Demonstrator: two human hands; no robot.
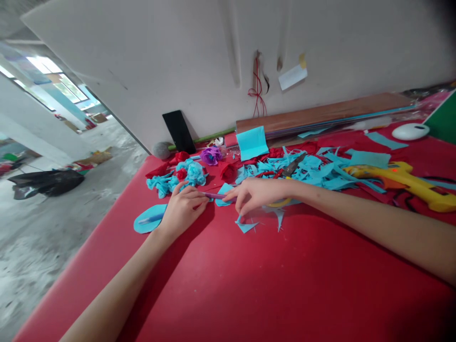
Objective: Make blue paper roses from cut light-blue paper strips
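Note:
My left hand (185,204) has its fingers closed on one end of a thin purple stick (213,195) above the red table (199,285). The stick's other end reaches my right hand (252,194), whose fingers are bent, the index finger pointing down at a blue paper scrap (246,226); whether it grips the stick is unclear. A blue paper oval (142,225) with a blue pen (151,218) on it lies left of my left hand. Another blue paper piece (223,194) is between the hands.
Blue and red paper flowers (192,172), a purple flower (211,155), blue shreds (320,171), scissors (294,165) and a yellow glue gun (402,178) lie behind the hands. A phone (178,132) leans on the wall. A white mouse (411,131) sits back right.

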